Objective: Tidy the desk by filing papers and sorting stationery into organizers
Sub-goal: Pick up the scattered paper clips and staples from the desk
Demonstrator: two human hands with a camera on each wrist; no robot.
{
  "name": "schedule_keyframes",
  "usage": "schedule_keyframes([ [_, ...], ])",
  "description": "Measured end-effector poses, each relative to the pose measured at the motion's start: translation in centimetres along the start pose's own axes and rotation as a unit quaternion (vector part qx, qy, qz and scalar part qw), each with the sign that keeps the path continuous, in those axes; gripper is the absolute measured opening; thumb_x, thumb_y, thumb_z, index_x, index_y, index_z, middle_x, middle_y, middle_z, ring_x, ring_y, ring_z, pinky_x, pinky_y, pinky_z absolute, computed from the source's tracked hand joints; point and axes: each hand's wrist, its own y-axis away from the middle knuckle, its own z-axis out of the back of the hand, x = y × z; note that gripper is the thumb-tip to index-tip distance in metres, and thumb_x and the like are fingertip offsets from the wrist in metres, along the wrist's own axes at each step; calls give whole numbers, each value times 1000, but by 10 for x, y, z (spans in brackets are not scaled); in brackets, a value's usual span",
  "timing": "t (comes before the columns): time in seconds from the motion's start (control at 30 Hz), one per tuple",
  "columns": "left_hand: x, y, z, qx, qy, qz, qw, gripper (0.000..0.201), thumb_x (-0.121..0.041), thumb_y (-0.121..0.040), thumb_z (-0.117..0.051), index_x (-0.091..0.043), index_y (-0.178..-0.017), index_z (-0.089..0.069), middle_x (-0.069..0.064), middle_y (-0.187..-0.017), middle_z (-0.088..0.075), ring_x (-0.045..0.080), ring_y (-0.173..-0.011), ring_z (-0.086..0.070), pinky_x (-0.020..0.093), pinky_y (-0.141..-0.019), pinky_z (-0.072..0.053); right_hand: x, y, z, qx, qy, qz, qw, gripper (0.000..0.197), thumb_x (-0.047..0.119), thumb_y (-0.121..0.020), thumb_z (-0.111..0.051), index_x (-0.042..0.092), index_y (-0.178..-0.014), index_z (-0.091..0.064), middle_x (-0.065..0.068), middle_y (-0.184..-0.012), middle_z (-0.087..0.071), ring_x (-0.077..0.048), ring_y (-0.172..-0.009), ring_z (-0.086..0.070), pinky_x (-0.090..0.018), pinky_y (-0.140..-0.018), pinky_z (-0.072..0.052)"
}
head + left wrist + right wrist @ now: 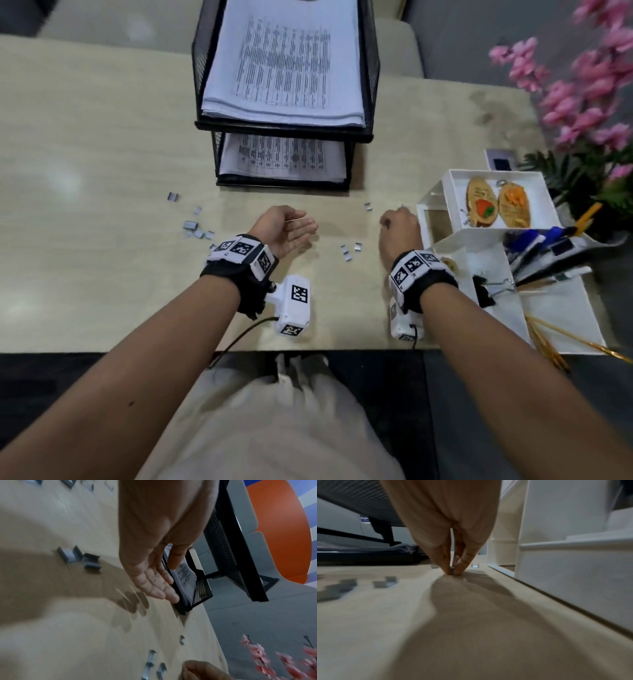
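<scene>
Several small grey staple strips lie scattered on the beige desk: a cluster at the left (195, 228), a pair (351, 250) between my hands, and one (368, 206) farther back. My left hand (291, 228) hovers mid-desk, palm turned up and inward with fingers straight (154, 582); nothing shows in it. My right hand (399, 226) reaches down beside the white organizer (479, 236). Its thumb and fingertips (453, 572) pinch a staple strip (452, 568) against the desk. Another strip (475, 565) lies just behind.
A black mesh two-tier tray (284, 132) holds printed papers (284, 61) at the back centre. The organizer carries pens (541, 246), a black binder clip (486, 291) and two keychains (496, 205). Pink flowers (582, 85) stand at the far right.
</scene>
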Motion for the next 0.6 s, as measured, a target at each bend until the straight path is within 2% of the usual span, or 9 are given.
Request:
schedule_keyframes([
  [0.13, -4, -3, 5, -8, -2, 2, 1000, 23, -16, -96, -34, -13, -80, -51, -2, -50, -68, 8, -46, -67, 15, -48, -54, -1, -28, 12, -46, 37, -3, 998, 29, -8, -87, -43, -4, -103, -66, -24, -110, -59, -38, -103, -53, -41, -82, -46],
  [0.23, -4, -6, 7, -11, -6, 4, 1000, 23, -15, -96, -35, -13, -79, -51, -2, -49, -68, 8, -45, -67, 15, -46, -53, -6, -39, 14, -16, 64, 12, 998, 23, -11, -83, -44, -4, -84, -66, -27, -89, -58, -34, -84, -55, -37, -67, -43],
  [0.3, -4, -9, 9, -16, -8, 6, 1000, 23, -15, -96, -36, -13, -78, -51, -2, -48, -67, 7, -44, -66, 15, -46, -52, -8, -39, 9, 4, 78, 9, 997, 28, -16, -77, -42, 5, -73, -60, -23, -78, -47, -27, -75, -44, -32, -62, -34],
  [0.37, -2, -12, 10, -20, -15, 11, 1000, 23, -15, -95, -36, -13, -77, -51, -3, -47, -66, 7, -43, -66, 14, -47, -51, -10, -35, 3, -7, 68, 2, 998, 31, -20, -75, -38, 7, -70, -54, -19, -80, -42, -25, -77, -41, -32, -62, -33],
  [0.4, -1, -13, 9, -21, -19, 13, 1000, 24, -14, -95, -36, -14, -77, -51, -3, -47, -66, 6, -43, -66, 13, -48, -51, -10, -32, 1, -24, 40, -6, 999, 32, -21, -75, -38, 4, -71, -58, -21, -83, -47, -28, -80, -46, -34, -62, -38],
  [0.47, 1, -15, 7, -17, -23, 16, 999, 24, -13, -95, -35, -14, -77, -51, -3, -47, -66, 7, -43, -66, 14, -50, -51, -11, -28, -2, -49, -29, -37, 998, 33, -18, -78, -40, -4, -85, -69, -25, -98, -59, -36, -92, -56, -36, -74, -47],
  [0.5, 2, -16, 6, -14, -25, 19, 999, 24, -13, -95, -35, -13, -77, -51, -3, -47, -66, 7, -43, -66, 15, -52, -51, -10, -26, -2, -52, -58, -62, 995, 32, -15, -79, -41, -4, -88, -70, -24, -102, -62, -37, -94, -57, -31, -76, -46],
  [0.53, 3, -17, 3, -9, -27, 22, 999, 24, -13, -95, -36, -13, -77, -51, -3, -47, -66, 8, -44, -66, 16, -53, -51, -7, -23, -1, -55, -89, -84, 991, 31, -14, -79, -42, -3, -87, -71, -23, -100, -65, -34, -91, -59, -22, -72, -45],
  [0.6, 7, -20, -4, 2, -29, 29, 999, 24, -13, -95, -36, -12, -78, -51, -2, -48, -67, 9, -47, -67, 17, -55, -51, 2, -15, 2, -51, -172, -112, 977, 29, -11, -78, -45, -2, -82, -72, -20, -88, -69, -23, -73, -57, 0, -53, -35],
])
